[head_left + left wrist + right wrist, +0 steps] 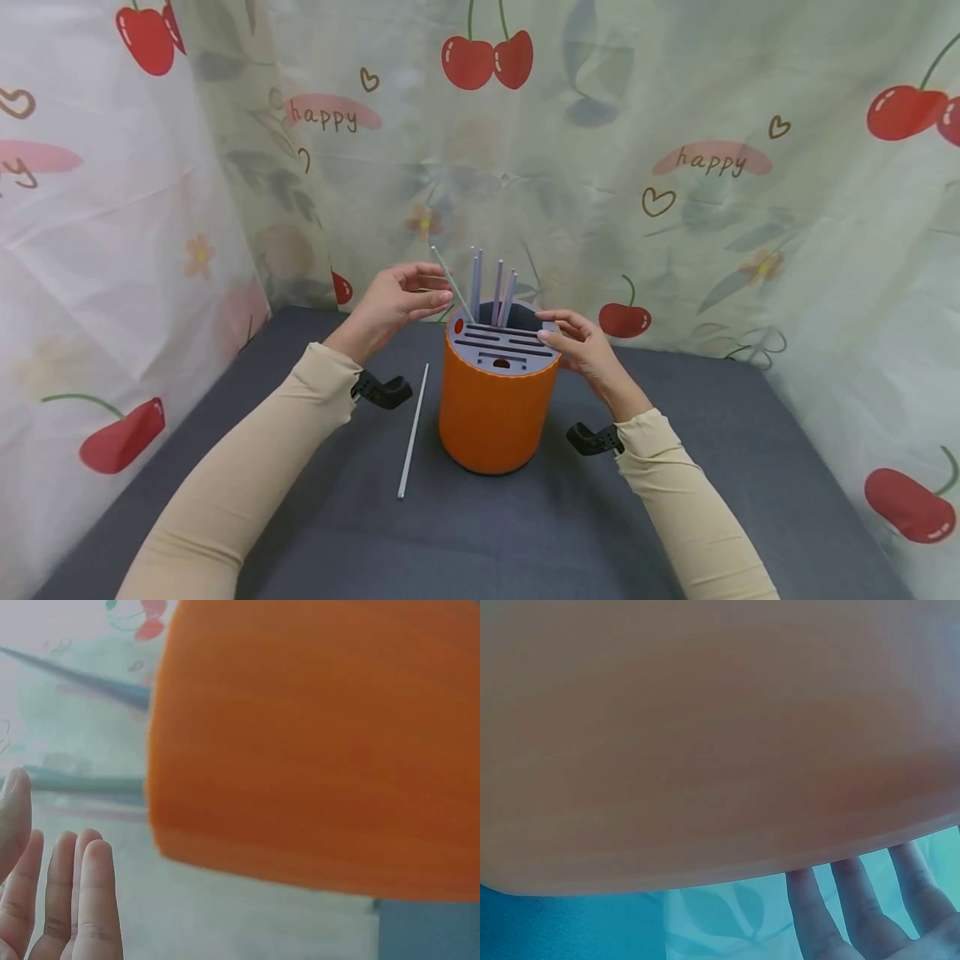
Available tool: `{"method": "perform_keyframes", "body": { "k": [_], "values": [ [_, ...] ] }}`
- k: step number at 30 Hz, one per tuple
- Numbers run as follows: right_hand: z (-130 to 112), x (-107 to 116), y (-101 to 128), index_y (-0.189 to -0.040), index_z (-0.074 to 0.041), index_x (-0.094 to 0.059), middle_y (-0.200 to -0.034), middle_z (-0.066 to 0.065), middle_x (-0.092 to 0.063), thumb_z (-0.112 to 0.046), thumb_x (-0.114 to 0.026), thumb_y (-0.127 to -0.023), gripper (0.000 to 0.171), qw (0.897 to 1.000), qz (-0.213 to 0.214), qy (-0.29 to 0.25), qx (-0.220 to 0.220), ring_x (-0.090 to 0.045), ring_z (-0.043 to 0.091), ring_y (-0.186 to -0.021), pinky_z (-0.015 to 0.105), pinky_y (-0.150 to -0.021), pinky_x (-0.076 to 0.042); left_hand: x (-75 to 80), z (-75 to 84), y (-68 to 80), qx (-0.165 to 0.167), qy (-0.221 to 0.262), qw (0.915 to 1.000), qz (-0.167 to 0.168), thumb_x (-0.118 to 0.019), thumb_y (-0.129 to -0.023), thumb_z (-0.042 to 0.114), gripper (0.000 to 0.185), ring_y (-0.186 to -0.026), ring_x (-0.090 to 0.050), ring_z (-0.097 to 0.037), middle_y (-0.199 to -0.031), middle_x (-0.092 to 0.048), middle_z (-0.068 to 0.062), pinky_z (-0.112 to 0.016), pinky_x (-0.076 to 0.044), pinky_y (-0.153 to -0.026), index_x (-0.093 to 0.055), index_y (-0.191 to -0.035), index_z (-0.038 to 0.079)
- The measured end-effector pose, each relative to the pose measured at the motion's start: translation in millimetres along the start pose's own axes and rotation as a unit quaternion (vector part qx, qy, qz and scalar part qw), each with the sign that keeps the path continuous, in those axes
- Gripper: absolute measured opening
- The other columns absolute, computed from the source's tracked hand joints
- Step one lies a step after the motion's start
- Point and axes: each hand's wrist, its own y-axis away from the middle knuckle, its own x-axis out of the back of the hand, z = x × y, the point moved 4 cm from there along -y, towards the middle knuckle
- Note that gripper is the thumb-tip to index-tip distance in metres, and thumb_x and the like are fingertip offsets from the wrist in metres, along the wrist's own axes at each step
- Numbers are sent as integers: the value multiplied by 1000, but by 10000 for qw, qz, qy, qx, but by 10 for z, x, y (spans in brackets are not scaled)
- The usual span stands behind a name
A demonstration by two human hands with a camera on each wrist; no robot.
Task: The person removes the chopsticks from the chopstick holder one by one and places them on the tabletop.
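An orange round knife and utensil holder [491, 417] with a grey slotted top stands upright on the table. Several lilac chopsticks [498, 292] rise from its dark rear opening. One pale green chopstick [453, 283] leans left out of the holder, beside my left hand [393, 302]. That hand's fingers are extended, with thumb and fingers apart in the left wrist view. At the right rim, my right hand [588, 350] holds the holder, thumb over the top edge and other fingers [866, 907] against the side, tips partly hidden. Left of the holder lies another chopstick [413, 433].
A dark grey cloth covers the table [480, 542]. Behind and at both sides hangs a pale curtain [495, 167] printed with cherries, hearts and words. Each wrist wears a black band, and beige sleeves cover both forearms.
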Motion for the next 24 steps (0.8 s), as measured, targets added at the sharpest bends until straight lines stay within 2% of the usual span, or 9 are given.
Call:
{"method": "perform_keyframes", "body": {
  "k": [4,10,16,18,20,22,24],
  "values": [
    [-1,1,11,-125,-19,-58,-149,8,-39,-22,-64,-94,31,10000,-21,34,33,-41,30,-134,50,-99,-49,-81,-34,-18,12,10,10000,-84,-68,-86,-4,25,-89,-68,-12,-110,-65,-2,-31,-57,-88,-65,-108,8],
    [-12,-3,15,-125,-19,-58,-148,8,-40,-23,-64,-94,32,10000,-51,24,45,-42,30,-134,52,-99,-49,-129,-91,-37,-54,-166,9998,-65,-69,-86,-2,16,-90,-66,-13,-108,-65,0,-30,-57,-87,-65,-93,12],
    [-4,0,16,-125,-20,-58,-153,7,-34,-23,-64,-95,31,10000,-79,25,51,-28,28,-144,55,-101,-46,-152,-64,-38,-245,-26,9997,-5,-69,-86,-3,15,-84,-68,-14,-93,-66,-1,-29,-59,-81,-64,-86,11],
    [-6,-1,16,-125,-20,-58,-153,7,-34,-23,-64,-94,31,10000,-66,30,53,-27,28,-145,55,-101,-46,-159,33,-38,-454,126,9989,70,-69,-86,-5,16,-81,-69,-14,-88,-65,-2,-31,-60,-80,-64,-85,10],
    [-5,4,12,-125,-20,-58,-154,7,-34,-24,-64,-94,32,10000,-55,49,63,-26,27,-145,55,-101,-46,-155,199,-35,-787,376,9960,176,-69,-85,-7,17,-79,-69,-15,-85,-65,-3,-33,-60,-80,-66,-84,10],
    [-5,4,12,-126,-19,-58,-153,7,-34,-24,-64,-94,32,9999,-52,56,66,-27,27,-145,54,-101,-47,-124,421,-22,-1216,672,9897,336,-69,-84,-9,19,-77,-70,-15,-84,-67,-3,-34,-60,-79,-67,-84,9],
    [-1,4,14,-125,-19,-58,-152,7,-36,-24,-64,-94,32,10000,-44,52,58,-29,27,-143,53,-100,-47,-67,675,-1,-1703,1070,9784,475,-69,-83,-10,18,-76,-70,-16,-84,-67,-5,-34,-60,-78,-69,-84,8]
  ]
}}
